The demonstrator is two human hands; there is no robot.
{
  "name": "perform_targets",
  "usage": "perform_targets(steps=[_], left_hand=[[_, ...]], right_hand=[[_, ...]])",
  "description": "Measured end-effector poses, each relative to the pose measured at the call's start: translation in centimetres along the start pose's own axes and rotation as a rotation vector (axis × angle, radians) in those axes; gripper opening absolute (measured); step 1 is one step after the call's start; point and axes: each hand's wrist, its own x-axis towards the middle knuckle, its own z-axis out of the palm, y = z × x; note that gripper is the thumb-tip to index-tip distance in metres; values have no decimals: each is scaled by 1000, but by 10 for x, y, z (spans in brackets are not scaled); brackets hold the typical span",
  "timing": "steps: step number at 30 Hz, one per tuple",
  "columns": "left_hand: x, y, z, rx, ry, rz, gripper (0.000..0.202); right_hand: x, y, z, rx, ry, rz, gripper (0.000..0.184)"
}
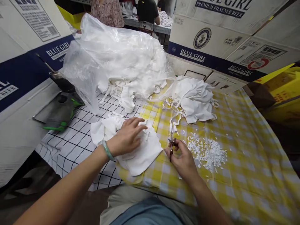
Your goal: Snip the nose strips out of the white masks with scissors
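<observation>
Cardboard boxes [21,93] close in left of and behind white fabric piece [143,153]; open tablecloth [246,162] to its right. Left hand [126,137] flat upon it, fingers released; right hand [184,159] beside it grasps scissors [171,147]

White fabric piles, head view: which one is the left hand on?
The small flat pile nearest the person, under the left hand. The bagged heap and the loose heap right of it lie farther back, untouched.

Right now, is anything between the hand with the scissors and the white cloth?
Nothing visible. The right hand with the scissors sits just right of the white cloth, with only bare yellow checked tablecloth between. The left hand rests on the cloth.
</observation>
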Motion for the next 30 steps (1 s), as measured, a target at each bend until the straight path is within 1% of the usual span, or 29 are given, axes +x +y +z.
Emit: perform_targets(steps=[1,2,5,6,8,10,11,12,14,15,16,17,18,19,20,21,22,23,24,25,26,27,28,29,30], left_hand=[[2,5,6,-7,-43,-18,24],[3,10,13,-10,-63,-71,19],[3,16,33,-11,-53,-282,31],[4,15,37,-14,-44,-322,31],[6,12,41,-43,-30,-349,25],[5,13,34,-92,-7,-342,19],[2,16,27,-126,26,-336,19],[-4,20,18,-179,87,-334,20],[-26,29,-5,-355,226,-339,21],[-41,33,-16,-469,267,-335,22],[-58,35,-28,-585,254,-322,22],[-76,37,-37,-680,174,-293,22],[-94,37,-44,-737,31,-259,22],[-111,35,-48,-759,-136,-231,23],[-124,33,-48,-750,-279,-225,26],[-134,31,-44,-719,-371,-251,28],[-140,28,-38,-669,-395,-306,25],[-143,25,-29,-597,-346,-389,21],[-142,22,-18,-504,-235,-485,18],[-140,19,-6,-397,-94,-572,17],[-136,17,4,-295,25,-626,19],[-131,15,13,-214,114,-654,21],[-126,15,19,-179,169,-653,22],[-121,16,23,-197,198,-638,21],[-117,18,23,-265,216,-629,20]], right_hand=[[2,-2,2,21,-11,26,30],[5,-4,3,41,-22,50,30],[14,-9,8,102,-51,93,30],[16,-10,9,118,-58,97,31],[20,-13,11,137,-73,107,30],[22,-14,14,162,-88,130,30],[23,-16,15,190,-98,142,31],[23,-17,17,234,-109,151,32],[24,-20,21,352,-143,155,37],[24,-22,24,413,-163,150,38],[24,-24,26,465,-179,138,39],[24,-26,28,503,-192,123,39],[25,-27,30,520,-199,110,38],[25,-28,32,518,-201,102,37],[25,-29,34,503,-196,99,36],[24,-29,36,479,-192,100,36],[24,-29,39,449,-193,102,36],[23,-30,41,420,-198,100,36],[22,-31,43,394,-211,91,36],[20,-33,45,371,-227,76,35],[18,-36,47,353,-248,60,33],[16,-38,49,339,-267,46,32],[15,-41,50,332,-283,37,31],[13,-44,50,330,-297,35,31],[11,-47,51,335,-313,32,31]])
